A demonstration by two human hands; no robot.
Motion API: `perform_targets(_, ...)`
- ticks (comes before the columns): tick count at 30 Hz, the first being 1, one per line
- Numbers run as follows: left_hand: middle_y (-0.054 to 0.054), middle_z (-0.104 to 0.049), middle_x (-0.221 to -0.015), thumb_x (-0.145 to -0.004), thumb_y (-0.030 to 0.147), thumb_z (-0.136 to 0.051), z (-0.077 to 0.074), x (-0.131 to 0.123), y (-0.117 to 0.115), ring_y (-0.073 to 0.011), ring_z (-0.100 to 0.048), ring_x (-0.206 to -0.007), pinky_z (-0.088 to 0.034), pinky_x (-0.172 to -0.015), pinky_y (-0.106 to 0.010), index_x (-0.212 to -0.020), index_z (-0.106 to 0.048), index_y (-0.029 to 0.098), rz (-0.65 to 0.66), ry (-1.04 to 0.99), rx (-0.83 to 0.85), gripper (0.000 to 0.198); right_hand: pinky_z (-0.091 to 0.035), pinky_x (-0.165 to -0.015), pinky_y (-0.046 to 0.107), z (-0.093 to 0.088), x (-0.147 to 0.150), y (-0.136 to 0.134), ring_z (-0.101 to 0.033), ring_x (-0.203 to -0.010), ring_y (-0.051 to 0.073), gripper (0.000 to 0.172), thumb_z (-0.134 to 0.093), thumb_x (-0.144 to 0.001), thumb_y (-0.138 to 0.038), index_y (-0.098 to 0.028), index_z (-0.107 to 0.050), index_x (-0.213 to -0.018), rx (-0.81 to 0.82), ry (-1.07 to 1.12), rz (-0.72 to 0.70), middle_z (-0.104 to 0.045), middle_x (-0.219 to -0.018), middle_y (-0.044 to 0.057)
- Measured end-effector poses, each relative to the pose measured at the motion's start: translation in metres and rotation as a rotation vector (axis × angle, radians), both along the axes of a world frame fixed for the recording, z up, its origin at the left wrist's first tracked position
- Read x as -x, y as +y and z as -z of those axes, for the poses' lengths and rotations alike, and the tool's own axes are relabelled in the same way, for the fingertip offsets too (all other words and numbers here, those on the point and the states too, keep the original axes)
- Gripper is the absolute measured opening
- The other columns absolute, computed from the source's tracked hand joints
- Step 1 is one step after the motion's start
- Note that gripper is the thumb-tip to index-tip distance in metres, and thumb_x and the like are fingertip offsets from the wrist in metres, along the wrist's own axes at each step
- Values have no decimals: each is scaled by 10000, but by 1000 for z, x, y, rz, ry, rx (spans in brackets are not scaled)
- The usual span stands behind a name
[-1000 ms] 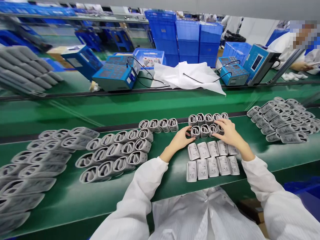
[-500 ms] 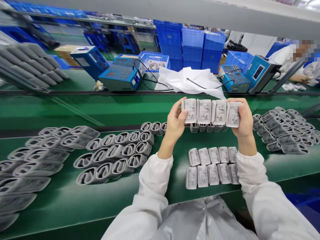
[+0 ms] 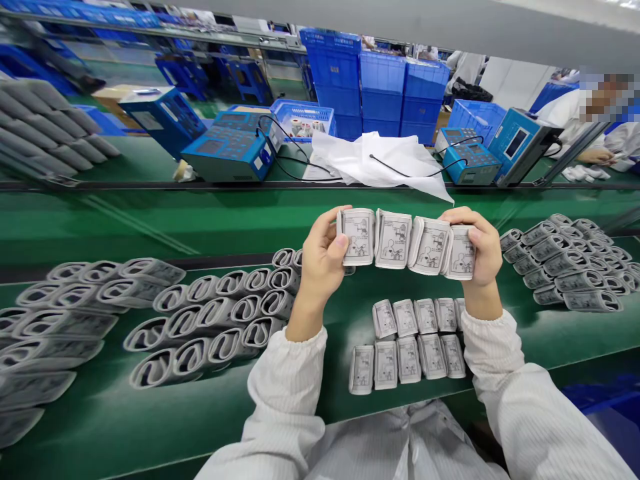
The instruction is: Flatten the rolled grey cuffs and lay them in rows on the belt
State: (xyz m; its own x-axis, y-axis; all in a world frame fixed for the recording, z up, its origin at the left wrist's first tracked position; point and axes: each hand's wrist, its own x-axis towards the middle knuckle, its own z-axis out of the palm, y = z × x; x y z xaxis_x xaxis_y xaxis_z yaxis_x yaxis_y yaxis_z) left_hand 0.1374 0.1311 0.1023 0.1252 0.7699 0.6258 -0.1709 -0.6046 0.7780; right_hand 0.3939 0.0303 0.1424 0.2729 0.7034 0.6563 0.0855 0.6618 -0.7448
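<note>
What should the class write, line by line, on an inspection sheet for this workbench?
surface: green bench, with cuffs lying on it.
job's things: row of four folded cuffs held up; folded cuffs in two rows below; looped grey cuffs to the left and a looped pile to the right.
clutter: white plastic sheet on the far bench.
grippers: left hand and right hand grip the row's two ends.
cables: black cables loop around the blue units on the far bench.
surroundings: stacked blue crates behind; co-worker in white at far right.
</note>
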Motion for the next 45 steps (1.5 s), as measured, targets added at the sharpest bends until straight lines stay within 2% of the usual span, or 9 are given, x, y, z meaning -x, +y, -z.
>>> perform_targets(6,-101,-831,-1123,-975,688,-757,0,4,0,-220,-745,-825,-598,-656,-299,-1254,-829,185,-30,-14,11,580,-576,-907,444,-1,-3,-2,-732,-992,295,284,-689,-992,-460,-280,-906,-1022,2,11,-16,-816,-1042,66)
perform_targets(13,-78,-817,-1060,-999,660,-754,3,4,1,-208,-727,-822,-589,-674,-289,-1263,-841,199,-7,-38,13,538,-565,-900,450,0,-3,-1,-730,-986,300,280,-695,-974,-469,-284,-904,-1003,20,22,-16,-821,-1037,60)
perform_targets(22,-81,-813,-1039,-960,751,-745,-6,3,-4,-220,-746,-818,-606,-673,-299,-1221,-807,184,-34,-29,-1,628,-569,-917,459,-1,-1,-2,-731,-993,305,283,-696,-968,-481,-285,-898,-988,13,29,-7,-823,-1028,59)
perform_targets(28,-76,-811,-1010,-956,748,-747,-4,2,-3,-222,-743,-807,-612,-661,-306,-1225,-804,198,-39,-19,17,616,-574,-937,472,2,-1,-1,-732,-1010,308,282,-692,-983,-485,-294,-898,-1007,3,23,-13,-814,-1043,63)
perform_targets(35,-89,-804,-1050,-933,788,-744,-3,4,-2,-228,-751,-848,-607,-660,-291,-1242,-795,190,-60,-2,-2,675,-599,-955,510,-2,0,-3,-725,-1008,325,348,-721,-963,-605,-287,-860,-954,46,-19,43,-781,-1006,80)
perform_targets(40,-81,-787,-1041,-949,776,-742,-1,6,-1,-221,-746,-859,-591,-646,-269,-1264,-796,195,-58,-30,-25,663,-589,-892,490,1,-2,1,-715,-955,312,311,-720,-949,-561,-276,-841,-919,27,27,-5,-780,-988,82)
perform_targets(45,-80,-781,-1050,-957,780,-747,0,6,0,-224,-752,-871,-602,-672,-276,-1275,-792,201,-51,-33,-33,662,-596,-915,508,3,-3,2,-707,-961,319,332,-725,-928,-590,-272,-814,-899,47,27,6,-761,-985,88)
